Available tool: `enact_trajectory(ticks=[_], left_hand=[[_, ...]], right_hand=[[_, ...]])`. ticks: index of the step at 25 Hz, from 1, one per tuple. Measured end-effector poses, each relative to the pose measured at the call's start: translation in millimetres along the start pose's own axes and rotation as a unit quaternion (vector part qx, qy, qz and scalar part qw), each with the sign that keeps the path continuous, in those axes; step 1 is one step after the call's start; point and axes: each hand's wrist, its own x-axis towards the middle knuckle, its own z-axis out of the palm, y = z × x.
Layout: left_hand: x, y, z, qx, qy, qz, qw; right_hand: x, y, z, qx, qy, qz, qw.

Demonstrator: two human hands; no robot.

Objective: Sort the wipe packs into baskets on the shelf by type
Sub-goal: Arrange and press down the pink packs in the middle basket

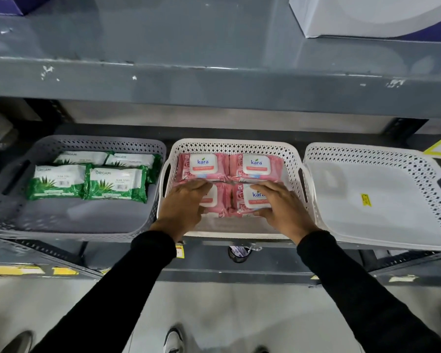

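Three baskets stand side by side on the shelf. The grey basket (15, 212) on the left holds several green and white Origami wipe packs (116, 184). The white middle basket (236, 146) holds several pink Kara wipe packs (256, 165) in two rows. My left hand (182, 203) rests flat on the front left pink pack (218, 200). My right hand (281, 205) grips the front right pink pack (250, 200), fingers on top and thumb at its near edge. The white basket (367, 200) on the right holds no packs.
A grey upper shelf board (214, 80) overhangs the baskets, with a white box (354, 16) on it. Yellow labels (61, 271) run along the shelf's front edge. Below are a pale floor and shoes (173, 340).
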Motion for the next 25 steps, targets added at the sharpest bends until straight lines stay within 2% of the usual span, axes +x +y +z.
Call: enact_trajectory(ticks=[5,10,15,20,23,25], left_hand=[[1.9,-3.8,1.9,-0.013,-0.012,0.021,1.0],[33.5,-3.2,-0.1,-0.031,0.072,-0.018,0.997],[57.3,-7.4,25.9,-0.027,0.043,-0.017,0.999],[53.1,-4.1,37.9,-0.02,0.072,-0.024,0.997],[57.3,-2.0,29.6,-0.046,0.035,-0.027,0.998],[55.4,-3.3,9.2,-0.081,0.016,-0.018,0.996]], right_hand=[[2.1,-2.8,-8.7,0.002,-0.034,0.002,0.999],[37.3,-16.6,-3.5,0.015,0.111,0.015,0.994],[69.3,-3.9,28.6,-0.021,0.046,0.081,0.995],[65.0,-1.1,45.9,-0.054,0.059,0.079,0.994],[70.6,-5.6,35.2,-0.052,0.034,0.094,0.994],[69.8,-34.4,21.1,-0.014,0.044,0.096,0.994]])
